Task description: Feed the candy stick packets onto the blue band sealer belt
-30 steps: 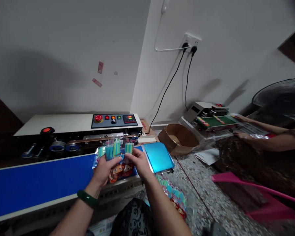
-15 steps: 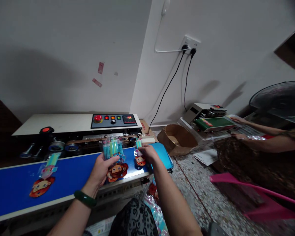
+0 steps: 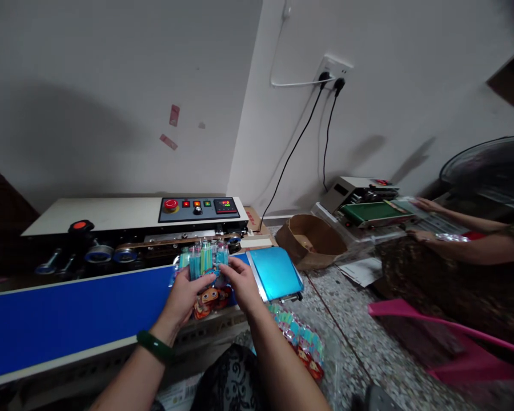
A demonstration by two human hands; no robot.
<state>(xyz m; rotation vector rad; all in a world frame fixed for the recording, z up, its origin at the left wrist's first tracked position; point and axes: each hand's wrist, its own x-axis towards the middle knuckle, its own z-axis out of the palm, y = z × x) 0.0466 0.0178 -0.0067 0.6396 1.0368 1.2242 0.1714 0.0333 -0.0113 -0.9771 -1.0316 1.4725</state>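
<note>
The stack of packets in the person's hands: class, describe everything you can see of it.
The stack of packets is a fanned bunch of clear, shiny plastic bags, each showing teal and green sticks at the top and an orange-red cartoon face below. It is held upright and slightly tilted above the near end of the blue belt. The left hand grips it from below; the right hand pinches its right edge.

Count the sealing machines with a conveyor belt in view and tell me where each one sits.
2. The blue-belt sealing machine stands right ahead, behind the left hand and right hand holding packets. The green-belt sealing machine sits far right, by a co-worker's hand. Others may be hidden.
</note>
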